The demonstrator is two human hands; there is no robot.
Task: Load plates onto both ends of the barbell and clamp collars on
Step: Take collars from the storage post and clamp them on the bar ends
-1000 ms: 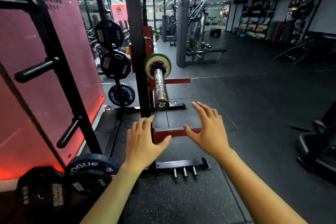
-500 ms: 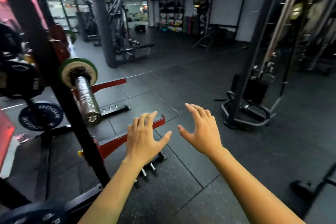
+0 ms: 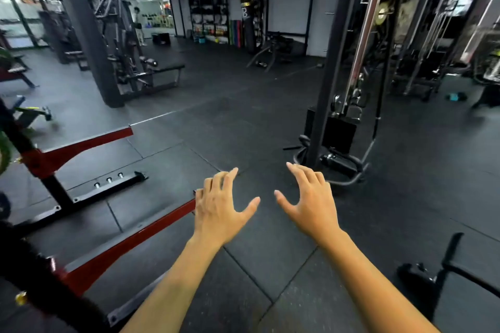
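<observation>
We see a black rubber-tile floor [image 3: 243, 121]. At its left edge stands a rack base [image 3: 89, 192] with two red braces [image 3: 81, 146], one behind the other. A cable machine [image 3: 341, 116] stands right of centre, its frame foot on the floor. A bench machine [image 3: 140, 67] sits toward the far left. Storage shelves [image 3: 213, 19] line the back wall. A dark frame [image 3: 443, 270] occupies the floor's near right corner.

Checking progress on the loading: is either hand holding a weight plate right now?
No: the left hand and right hand are both held out empty, fingers spread, above the black rubber floor.
</observation>
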